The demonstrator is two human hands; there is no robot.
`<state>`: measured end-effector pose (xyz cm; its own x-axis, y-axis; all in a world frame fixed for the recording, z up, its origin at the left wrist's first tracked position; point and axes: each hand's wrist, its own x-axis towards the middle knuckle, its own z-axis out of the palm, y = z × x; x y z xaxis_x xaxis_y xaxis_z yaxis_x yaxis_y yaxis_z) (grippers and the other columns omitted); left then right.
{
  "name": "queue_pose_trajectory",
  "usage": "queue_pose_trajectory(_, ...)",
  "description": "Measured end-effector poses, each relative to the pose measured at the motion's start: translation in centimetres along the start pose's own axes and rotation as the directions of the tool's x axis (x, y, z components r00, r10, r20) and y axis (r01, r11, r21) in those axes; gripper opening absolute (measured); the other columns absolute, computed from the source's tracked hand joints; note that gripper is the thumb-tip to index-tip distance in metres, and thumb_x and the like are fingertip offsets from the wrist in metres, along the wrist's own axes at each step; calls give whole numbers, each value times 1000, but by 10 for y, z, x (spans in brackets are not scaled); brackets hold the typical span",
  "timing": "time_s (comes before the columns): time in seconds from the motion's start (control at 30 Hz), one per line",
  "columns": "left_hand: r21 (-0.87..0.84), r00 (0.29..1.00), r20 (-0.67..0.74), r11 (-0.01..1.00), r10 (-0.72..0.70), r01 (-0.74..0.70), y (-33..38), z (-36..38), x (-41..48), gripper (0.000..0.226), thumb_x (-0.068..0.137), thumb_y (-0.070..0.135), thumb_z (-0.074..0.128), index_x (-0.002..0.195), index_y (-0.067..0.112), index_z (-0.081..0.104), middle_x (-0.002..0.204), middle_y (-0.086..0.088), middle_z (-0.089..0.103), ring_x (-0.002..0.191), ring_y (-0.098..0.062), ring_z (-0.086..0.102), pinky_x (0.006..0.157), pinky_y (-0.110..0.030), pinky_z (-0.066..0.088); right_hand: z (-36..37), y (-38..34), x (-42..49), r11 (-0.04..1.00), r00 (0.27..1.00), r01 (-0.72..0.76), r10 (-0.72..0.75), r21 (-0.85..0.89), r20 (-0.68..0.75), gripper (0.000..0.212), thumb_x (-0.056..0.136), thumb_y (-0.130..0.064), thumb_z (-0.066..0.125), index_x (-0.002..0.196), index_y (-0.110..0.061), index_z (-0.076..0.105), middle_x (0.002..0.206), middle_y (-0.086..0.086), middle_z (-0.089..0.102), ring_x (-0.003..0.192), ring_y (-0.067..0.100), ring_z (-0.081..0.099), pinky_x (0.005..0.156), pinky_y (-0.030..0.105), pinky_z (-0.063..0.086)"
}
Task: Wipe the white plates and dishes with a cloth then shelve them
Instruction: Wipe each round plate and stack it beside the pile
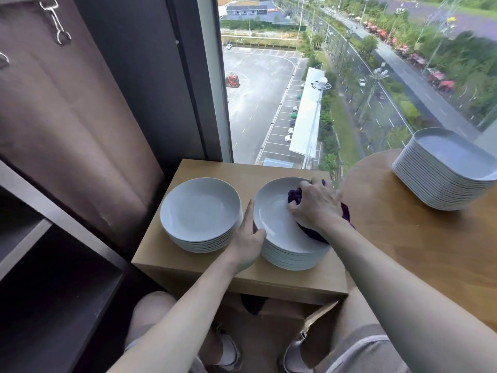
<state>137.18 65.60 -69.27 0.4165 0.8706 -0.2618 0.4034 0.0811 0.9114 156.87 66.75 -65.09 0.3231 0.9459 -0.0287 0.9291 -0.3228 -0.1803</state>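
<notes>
Two stacks of round white plates stand on a small wooden table (215, 270). My right hand (316, 203) grips a purple cloth (345, 212) and presses it onto the top plate of the right stack (274, 211). My left hand (248, 239) holds that top plate's left rim, thumb over the edge and fingers along the side. The left stack (200, 208) sits untouched beside it. A tall stack of squarish white dishes (443, 170) rests on the round wooden table at the right.
A dark shelving unit (53, 251) with open compartments stands at the left, a brown curtain (67, 117) behind it. The round wooden table (403, 238) adjoins the small one. A large window lies straight ahead. My knees and shoes show below.
</notes>
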Motion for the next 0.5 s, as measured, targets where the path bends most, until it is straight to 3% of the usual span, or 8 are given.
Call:
queue_pose_trajectory(0.07,-13,1000,6,1000,8,-8,-3,-1,1,78,104,10,46,166,34,5,150,23,29,104,36,35,87,7,25,4,-10,4,995,1000,6,-4,100,-25,32,88,-41,53,114,-23,61,120,4,52,116,33,45,99,49,34)
queue_pose_trajectory(0.17,-72,999,23,997,44,-42,-2,-3,0,78,105,6,49,166,31,7,166,20,20,142,17,26,112,-7,21,11,-32,5,964,996,88,-85,252,-25,35,88,-41,56,120,-28,61,124,1,52,118,30,45,100,46,32)
queue_pose_trajectory(0.2,-85,998,30,995,60,-57,0,-4,-1,77,105,5,49,165,31,8,164,22,22,142,18,27,113,-8,21,13,-40,3,953,991,136,-136,272,-20,37,87,-41,58,122,-29,61,125,0,52,118,29,45,99,45,32)
queue_pose_trajectory(0.27,-107,994,51,990,93,-87,3,-5,-3,77,105,2,51,163,32,10,152,29,30,127,33,31,104,0,28,16,-51,-3,927,975,213,-220,309,-13,41,86,-40,61,126,-30,61,127,-3,53,119,25,44,98,43,31)
queue_pose_trajectory(0.37,-117,987,94,986,128,-117,1,-8,-7,82,102,-1,54,160,34,8,143,38,28,117,41,29,98,4,28,14,-43,-11,887,950,268,-309,377,51,51,81,-41,60,131,-34,63,134,-11,52,123,21,43,101,43,31)
queue_pose_trajectory(0.43,-98,985,113,988,130,-119,-3,-9,-8,83,100,7,54,162,40,11,147,43,25,127,36,24,111,-6,25,9,-32,-15,881,923,297,-364,370,126,58,76,-44,58,134,-36,63,138,-13,51,126,19,42,106,44,33)
queue_pose_trajectory(0.5,-119,990,107,990,92,-79,-5,-10,-8,81,98,17,52,165,40,12,161,32,25,146,14,23,125,-30,23,5,-25,-21,883,893,339,-410,323,184,55,78,-43,60,133,-36,64,136,-14,53,126,20,42,107,45,35)
